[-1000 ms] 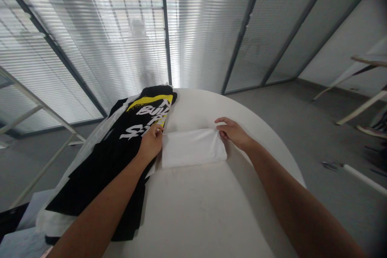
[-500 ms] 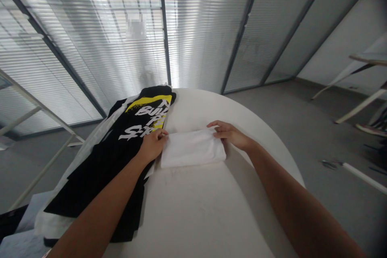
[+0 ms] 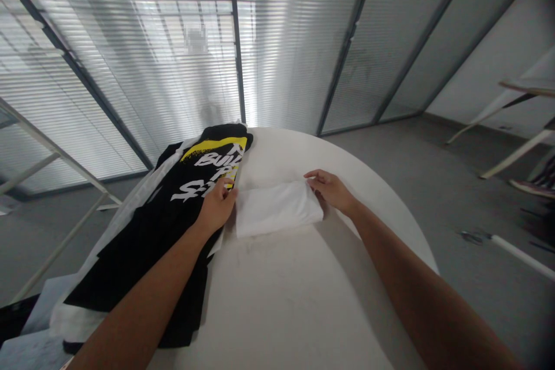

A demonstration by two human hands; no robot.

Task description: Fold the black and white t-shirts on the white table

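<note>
A folded white cloth (image 3: 277, 208) lies on the round white table (image 3: 303, 300). My left hand (image 3: 219, 208) pinches the cloth's left edge with curled fingers. At the cloth's right edge my right hand (image 3: 332, 191) grips the fabric, fingers bent over it. Left of the cloth, a black garment (image 3: 173, 214) with yellow and white lettering is spread over the table's left side and hangs past the rim; my left forearm crosses above it.
White fabric (image 3: 73, 318) lies under the black garment at the table's left rim. Glass partitions with blinds (image 3: 277, 46) stand behind the table. White table legs (image 3: 515, 156) and a white rod (image 3: 520, 254) lie on the grey floor at right.
Both hands have drawn slightly closer together on the white cloth, which looks narrower and a little more bunched. The black garment has not moved.
</note>
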